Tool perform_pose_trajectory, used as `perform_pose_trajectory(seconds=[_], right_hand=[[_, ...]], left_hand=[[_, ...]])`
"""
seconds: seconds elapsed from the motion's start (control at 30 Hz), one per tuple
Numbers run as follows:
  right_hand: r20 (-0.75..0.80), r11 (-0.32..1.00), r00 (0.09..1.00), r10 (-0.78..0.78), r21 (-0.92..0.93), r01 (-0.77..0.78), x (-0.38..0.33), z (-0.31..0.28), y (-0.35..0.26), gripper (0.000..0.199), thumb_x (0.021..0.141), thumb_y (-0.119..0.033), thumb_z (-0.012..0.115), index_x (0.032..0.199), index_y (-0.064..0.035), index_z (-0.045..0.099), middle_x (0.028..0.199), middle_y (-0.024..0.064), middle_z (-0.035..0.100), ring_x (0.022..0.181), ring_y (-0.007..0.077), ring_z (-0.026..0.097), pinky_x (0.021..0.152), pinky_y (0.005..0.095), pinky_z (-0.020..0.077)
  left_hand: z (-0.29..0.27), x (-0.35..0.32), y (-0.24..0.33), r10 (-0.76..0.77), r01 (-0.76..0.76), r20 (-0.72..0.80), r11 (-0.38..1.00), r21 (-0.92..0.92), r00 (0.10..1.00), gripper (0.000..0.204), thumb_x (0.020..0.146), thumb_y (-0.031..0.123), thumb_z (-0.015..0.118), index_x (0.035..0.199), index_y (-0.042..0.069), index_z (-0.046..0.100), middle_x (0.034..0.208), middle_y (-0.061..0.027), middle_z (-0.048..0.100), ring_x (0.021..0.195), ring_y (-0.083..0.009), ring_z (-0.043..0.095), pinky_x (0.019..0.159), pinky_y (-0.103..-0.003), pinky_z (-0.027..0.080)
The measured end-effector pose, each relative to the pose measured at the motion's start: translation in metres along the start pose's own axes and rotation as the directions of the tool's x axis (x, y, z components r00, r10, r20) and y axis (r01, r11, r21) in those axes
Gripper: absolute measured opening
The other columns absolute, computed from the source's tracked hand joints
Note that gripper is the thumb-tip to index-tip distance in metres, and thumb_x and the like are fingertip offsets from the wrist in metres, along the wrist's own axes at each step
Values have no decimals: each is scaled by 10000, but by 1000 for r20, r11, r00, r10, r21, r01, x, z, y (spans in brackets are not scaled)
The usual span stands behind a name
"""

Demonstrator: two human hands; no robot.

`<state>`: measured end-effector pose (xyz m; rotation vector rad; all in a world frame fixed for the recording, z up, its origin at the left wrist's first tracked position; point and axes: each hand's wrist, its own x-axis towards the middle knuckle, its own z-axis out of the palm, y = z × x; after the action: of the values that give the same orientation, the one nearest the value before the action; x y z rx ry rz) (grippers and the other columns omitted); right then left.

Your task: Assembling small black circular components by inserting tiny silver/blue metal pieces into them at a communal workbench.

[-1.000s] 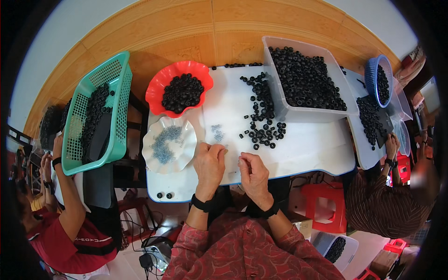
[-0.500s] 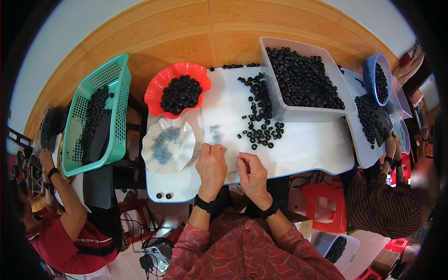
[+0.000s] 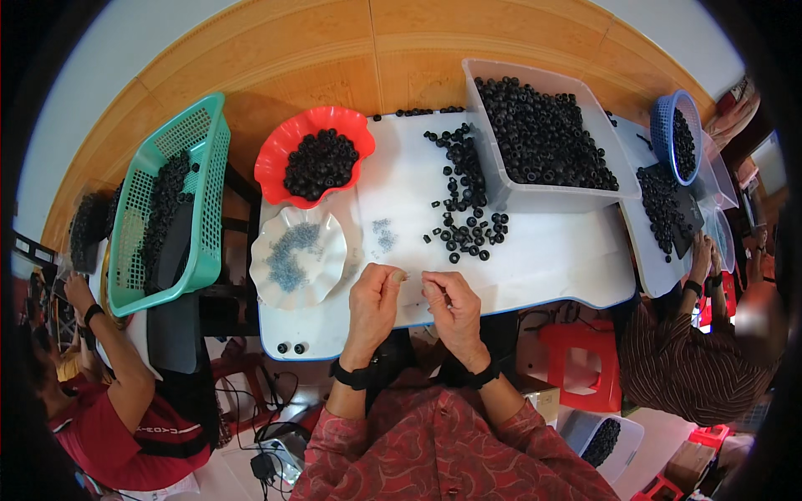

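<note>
My left hand and my right hand are raised side by side over the near edge of the white table, fingertips pinched toward each other. Each seems to pinch a tiny part; what it is cannot be made out. Just beyond my hands lies a loose scatter of small black rings. To the left stands a white scalloped dish with small grey-blue pieces. A few more grey-blue pieces lie on the table near it.
A red scalloped bowl and a clear bin hold black rings. A green basket sits left, a blue basket far right. Two black rings lie at the table's front left. One person works at each side. A red stool stands below.
My hands have drifted slightly toward me and stay pinched together; nothing else on the table has moved.
</note>
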<state>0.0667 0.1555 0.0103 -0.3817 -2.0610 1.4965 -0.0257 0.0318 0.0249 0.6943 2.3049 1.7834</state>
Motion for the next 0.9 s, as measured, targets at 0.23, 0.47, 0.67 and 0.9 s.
perform_pose_trajectory(seconds=[0.23, 0.47, 0.67, 0.9], right_hand=[[18, 992, 1000, 11, 129, -13, 0, 0, -2, 187, 934, -51, 632, 1113, 1, 639, 954, 46, 621, 792, 94, 602, 688, 219, 490], [-55, 996, 998, 6, 85, -1, 0, 4, 6, 179, 908, -36, 657, 1081, 6, 637, 903, 58, 632, 745, 111, 599, 658, 236, 490], [-88, 1000, 996, 23, 0, -24, -1, 6, 7, 110, 908, -53, 648, 1004, -5, 623, 841, 86, 622, 661, 163, 588, 597, 286, 484], [-109, 989, 991, -78, -130, 63, 2, 7, 3, 87, 929, -82, 613, 974, -16, 578, 827, 115, 614, 641, 223, 593, 581, 330, 485]], left_hand=[[15, 0, 7, 137, -134, -10, 978, 157, 990, 103, 923, 123, 616, 889, 28, 639, 769, -130, 567, 655, -302, 562, 581, -380, 442], [19, 2, 14, 168, -168, 17, 965, 202, 986, 92, 912, 108, 613, 870, 30, 637, 754, -132, 554, 643, -317, 560, 567, -396, 440], [22, 0, 12, 169, -162, -18, 965, 206, 985, 80, 902, 92, 622, 867, 22, 636, 762, -138, 565, 643, -325, 571, 570, -397, 451], [27, -1, 11, 158, -142, -45, 960, 243, 986, 62, 888, 83, 631, 876, 22, 633, 787, -145, 579, 665, -335, 591, 581, -400, 468]])
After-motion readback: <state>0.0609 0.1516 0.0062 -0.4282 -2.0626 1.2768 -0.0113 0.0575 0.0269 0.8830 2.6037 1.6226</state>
